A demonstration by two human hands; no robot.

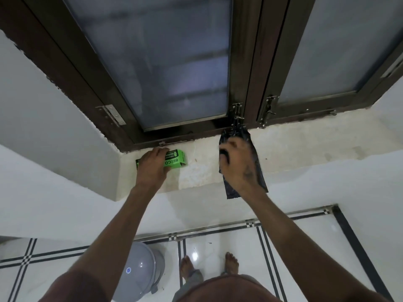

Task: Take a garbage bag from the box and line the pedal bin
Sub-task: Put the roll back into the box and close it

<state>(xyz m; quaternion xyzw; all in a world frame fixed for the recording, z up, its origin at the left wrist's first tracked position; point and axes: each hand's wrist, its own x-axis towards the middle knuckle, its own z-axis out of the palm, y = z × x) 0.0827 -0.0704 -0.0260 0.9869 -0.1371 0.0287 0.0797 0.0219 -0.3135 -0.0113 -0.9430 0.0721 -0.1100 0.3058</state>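
A green garbage-bag box (175, 161) lies on the stone window sill (305, 153), at its left end. My left hand (151, 168) rests on top of the box and grips it. My right hand (236, 165) holds a black garbage bag (260, 175), still folded flat, above the sill to the right of the box. The bag's lower end hangs past the sill's front edge. The grey pedal bin (142, 271) stands on the floor below, lid shut, partly hidden by my left forearm.
A dark-framed window with frosted glass (157, 68) rises behind the sill, with metal latches (237, 112) at its base. White walls flank it. My bare feet (231, 263) stand on glossy white floor tiles right of the bin.
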